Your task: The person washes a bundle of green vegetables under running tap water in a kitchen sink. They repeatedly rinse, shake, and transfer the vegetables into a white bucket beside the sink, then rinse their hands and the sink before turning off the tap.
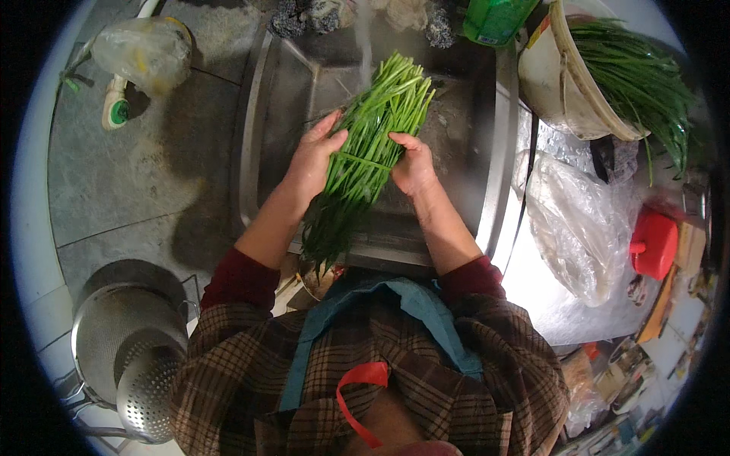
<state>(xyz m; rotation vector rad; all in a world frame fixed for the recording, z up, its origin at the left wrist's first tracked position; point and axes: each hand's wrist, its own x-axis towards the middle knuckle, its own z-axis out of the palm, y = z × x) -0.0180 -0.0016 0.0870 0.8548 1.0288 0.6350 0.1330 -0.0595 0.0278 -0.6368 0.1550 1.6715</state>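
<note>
A tied bundle of long green garlic chives (370, 142) is held over a stainless steel sink (490, 165), its pale cut ends pointing away from me and its dark leaves hanging towards me. My left hand (316, 154) grips the bundle's left side, thumb on top. On the right side my right hand (413, 162) holds it, thumb over the stems; the fingers underneath are partly hidden. A green strand binds the bundle between my hands. A blurred stream of water (363, 45) falls at the far end, beside the stem tips.
At the right lies a tilted white bucket (542, 85) with more greens (633, 85) spilling out, near a clear plastic bag (570, 228) and a red plastic object (654, 245). Scouring pads (288, 20) and a green container (496, 20) line the far rim. Metal strainers (128, 336) stand at lower left.
</note>
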